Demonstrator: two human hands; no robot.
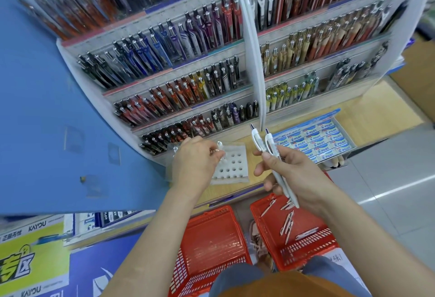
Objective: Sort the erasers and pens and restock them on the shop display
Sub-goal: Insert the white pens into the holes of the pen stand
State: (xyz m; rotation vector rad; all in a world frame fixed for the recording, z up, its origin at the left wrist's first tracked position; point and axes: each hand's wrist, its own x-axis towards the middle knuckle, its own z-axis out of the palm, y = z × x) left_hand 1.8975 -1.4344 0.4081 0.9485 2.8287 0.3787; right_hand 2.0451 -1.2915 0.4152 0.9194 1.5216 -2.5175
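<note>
Left hand [196, 159] is pinching one white pen [220, 147] at its fingertips and angling the tip toward the holed pen block [237, 167], which is sitting just right of that hand, under its fingertips. Right hand [292, 176] is gripping a pair of white pens [270, 143] in a closed fist, clicker ends pointing up and away. Judgement on risks: the tip is coming in tilted, so it could miss a hole and skid across the block, or push the light block along the worktop [376, 113]. The block is lying close to the front edge, so a hard shove might tip it off toward the baskets. The right-hand pair is being held low on the barrels with a loose look, so one could slide out and drop. More loose pens [288, 223] are lying in the red basket [315, 242] below the right hand. A second red basket [211, 233], below the left forearm, is showing no stock. The boxed erasers [317, 141] are sitting in a tray beyond the right hand, already lined up. The surface is a pale wood shop worktop. Tiered pen racks [188, 65] are rising beyond both hands, a blue panel [58, 108] is standing left of the left hand, and grey floor tiles [388, 167] are showing out to the right.
</note>
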